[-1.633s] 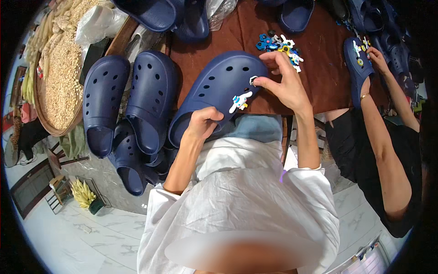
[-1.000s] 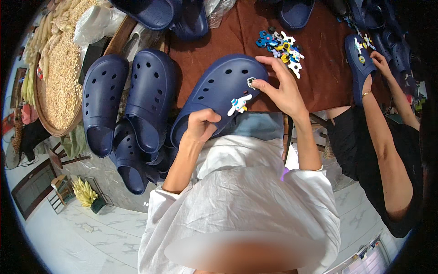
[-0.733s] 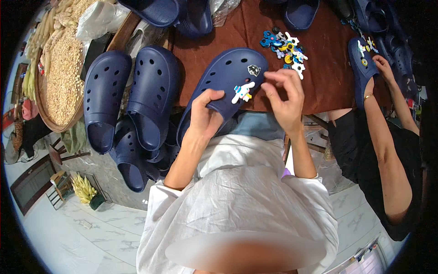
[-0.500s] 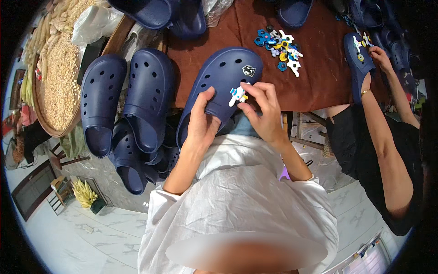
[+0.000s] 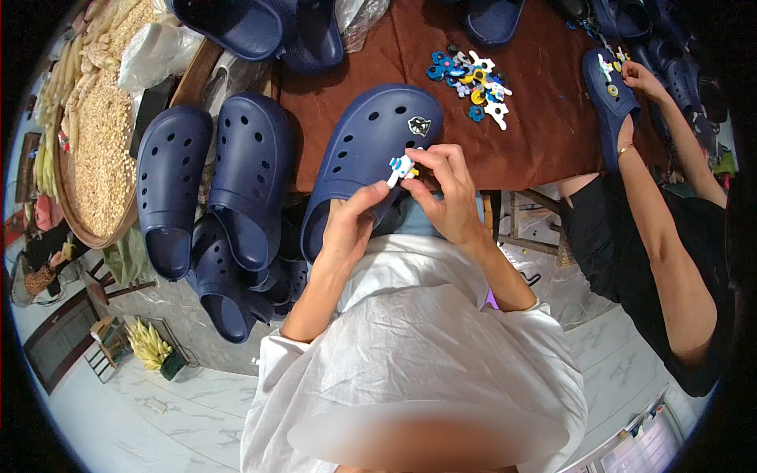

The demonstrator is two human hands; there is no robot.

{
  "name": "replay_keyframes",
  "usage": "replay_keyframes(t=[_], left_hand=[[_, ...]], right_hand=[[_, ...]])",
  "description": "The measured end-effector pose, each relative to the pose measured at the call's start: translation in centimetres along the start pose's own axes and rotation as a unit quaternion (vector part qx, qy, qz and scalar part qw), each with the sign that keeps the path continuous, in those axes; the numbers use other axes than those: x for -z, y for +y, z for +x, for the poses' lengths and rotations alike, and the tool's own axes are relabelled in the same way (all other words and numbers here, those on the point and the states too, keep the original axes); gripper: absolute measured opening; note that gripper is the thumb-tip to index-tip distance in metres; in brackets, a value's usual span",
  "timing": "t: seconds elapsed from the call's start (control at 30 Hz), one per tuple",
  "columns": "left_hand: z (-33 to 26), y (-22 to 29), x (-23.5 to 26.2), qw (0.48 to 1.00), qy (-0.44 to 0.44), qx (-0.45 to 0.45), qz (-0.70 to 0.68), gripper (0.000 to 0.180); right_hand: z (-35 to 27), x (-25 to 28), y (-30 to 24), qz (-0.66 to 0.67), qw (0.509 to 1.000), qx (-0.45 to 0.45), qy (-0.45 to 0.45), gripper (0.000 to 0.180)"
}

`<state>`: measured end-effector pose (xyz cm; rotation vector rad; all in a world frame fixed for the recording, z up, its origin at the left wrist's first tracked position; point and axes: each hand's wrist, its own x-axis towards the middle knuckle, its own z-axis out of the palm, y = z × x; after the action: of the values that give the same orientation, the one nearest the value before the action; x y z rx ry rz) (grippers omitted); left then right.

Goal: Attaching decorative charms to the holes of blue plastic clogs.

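A navy holed clog (image 5: 369, 154), one dark charm fitted, lies tilted off the table edge; a white-blue charm (image 5: 400, 168) sits at its side.

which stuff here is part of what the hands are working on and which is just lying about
In use: navy clog, white-and-blue charm, left hand, right hand, black charm already on the clog.
Lying about: loose charm pile, spare navy clogs, grain basket.

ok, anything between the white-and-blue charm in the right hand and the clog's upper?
Nothing visible. The right hand pinches the white-and-blue charm right against the navy clog, which the left hand steadies from below. The dark charm already on the upper sits clear, further toward the toe.
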<state>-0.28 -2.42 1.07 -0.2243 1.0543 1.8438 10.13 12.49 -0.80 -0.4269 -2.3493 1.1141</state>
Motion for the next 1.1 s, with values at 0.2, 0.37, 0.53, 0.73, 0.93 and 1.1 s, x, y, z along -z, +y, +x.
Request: replay_keyframes(t=[0.2, 0.37, 0.53, 0.73, 0.93, 1.1], left_hand=[[0.2, 0.2, -1.7, 0.997, 0.065, -0.014, 0.031, 0.044], [0.2, 0.1, -1.3, 0.998, 0.057, 0.000, 0.031, 0.045], [0.2, -0.1, -1.4, 0.997, 0.064, -0.016, 0.033, 0.046], [0.4, 0.0, -1.4, 0.998, 0.058, -0.016, 0.020, 0.047], [0.7, 0.1, -1.5, 0.995, 0.097, -0.011, 0.013, 0.034], [0.5, 0.1, -1.7, 0.997, 0.072, -0.001, 0.004, 0.042]], right_hand=[[0.4, 1.4, 0.4, 0.113, 0.990, -0.082, 0.011, 0.030], [3.1, 3.1, 6.1, -0.187, 0.976, 0.005, 0.107, 0.029], [4.6, 3.3, 8.1, -0.314, 0.947, -0.010, 0.074, 0.047], [4.2, 3.4, 8.3, -0.281, 0.952, -0.019, 0.118, 0.029], [5.2, 3.9, 9.1, -0.298, 0.946, -0.028, 0.124, 0.018], [7.1, 3.7, 10.4, -0.356, 0.928, -0.005, 0.107, 0.018]])
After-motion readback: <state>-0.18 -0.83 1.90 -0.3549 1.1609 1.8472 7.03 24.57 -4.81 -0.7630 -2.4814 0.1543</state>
